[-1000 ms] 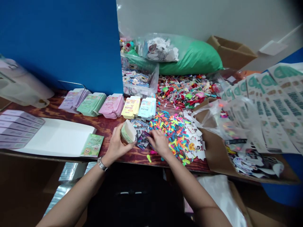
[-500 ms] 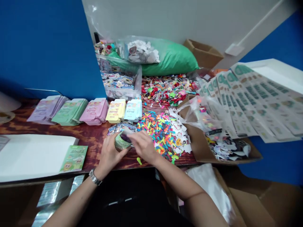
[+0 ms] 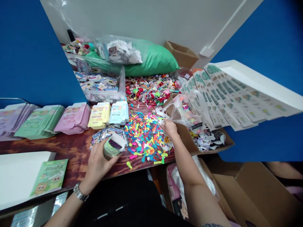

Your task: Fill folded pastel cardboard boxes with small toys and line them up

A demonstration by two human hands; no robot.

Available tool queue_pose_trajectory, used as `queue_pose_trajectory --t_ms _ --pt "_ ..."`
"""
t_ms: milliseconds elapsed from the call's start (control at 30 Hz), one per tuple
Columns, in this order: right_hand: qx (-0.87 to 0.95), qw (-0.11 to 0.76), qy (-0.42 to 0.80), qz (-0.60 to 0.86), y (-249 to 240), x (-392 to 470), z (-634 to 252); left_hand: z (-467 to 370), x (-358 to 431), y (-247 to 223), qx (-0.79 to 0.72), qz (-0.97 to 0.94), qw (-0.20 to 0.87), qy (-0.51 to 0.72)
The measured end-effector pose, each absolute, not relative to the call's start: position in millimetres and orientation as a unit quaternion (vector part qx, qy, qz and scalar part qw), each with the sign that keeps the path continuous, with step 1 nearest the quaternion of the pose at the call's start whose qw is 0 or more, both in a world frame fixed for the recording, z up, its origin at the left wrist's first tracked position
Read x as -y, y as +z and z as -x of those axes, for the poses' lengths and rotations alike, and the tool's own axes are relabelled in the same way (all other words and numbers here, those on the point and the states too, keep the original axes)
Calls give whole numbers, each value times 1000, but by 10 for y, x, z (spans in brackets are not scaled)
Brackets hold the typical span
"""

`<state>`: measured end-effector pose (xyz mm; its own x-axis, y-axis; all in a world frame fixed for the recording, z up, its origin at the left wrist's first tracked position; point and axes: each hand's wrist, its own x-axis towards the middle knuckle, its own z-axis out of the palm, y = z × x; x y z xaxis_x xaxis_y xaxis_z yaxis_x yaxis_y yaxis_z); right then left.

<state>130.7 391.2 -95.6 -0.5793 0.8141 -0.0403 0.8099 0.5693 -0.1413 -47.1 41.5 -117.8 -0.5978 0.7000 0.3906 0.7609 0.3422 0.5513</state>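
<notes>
My left hand [image 3: 98, 160] is wrapped round a small green box [image 3: 111, 149], whose top stands open with a white flap raised and something dark inside. My right hand [image 3: 169, 128] reaches to the white cut-out pieces [image 3: 161, 113] at the back right of the colourful balloons [image 3: 146, 138]. Its fingertips are bent down among them, and whether they hold a piece is hidden. Printed cards [image 3: 99, 135] lie just behind the green box. One yellow balloon [image 3: 129, 165] sits apart near the table's front edge.
Stacks of purple, green [image 3: 40, 121], pink, yellow [image 3: 99, 115] and blue packets stand at the left. A green booklet [image 3: 50, 178] lies on a white box. Behind are trinkets [image 3: 151, 90] and bags; cartons [image 3: 187, 138] and fanned printed sheets [image 3: 224, 94] at the right.
My right hand has left the green box and moved right to the white pieces. My left hand still holds the box. The view has turned to the right.
</notes>
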Motion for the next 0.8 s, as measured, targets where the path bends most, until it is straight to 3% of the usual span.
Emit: queue_pose_trajectory --t_ms 233,400,500,800 --pt "894 32 91 437 -882 -3908 -1363 464 -431 -1187 820 444 27 -359" --pt "908 142 241 312 -773 -3808 -1308 439 -463 -1197 819 444 16 -362" --pt "911 175 232 291 -810 -3670 -1192 414 -479 -1206 820 443 13 -363" --pt "919 104 283 253 -1004 -3446 -828 417 -426 -1209 822 442 15 -359"
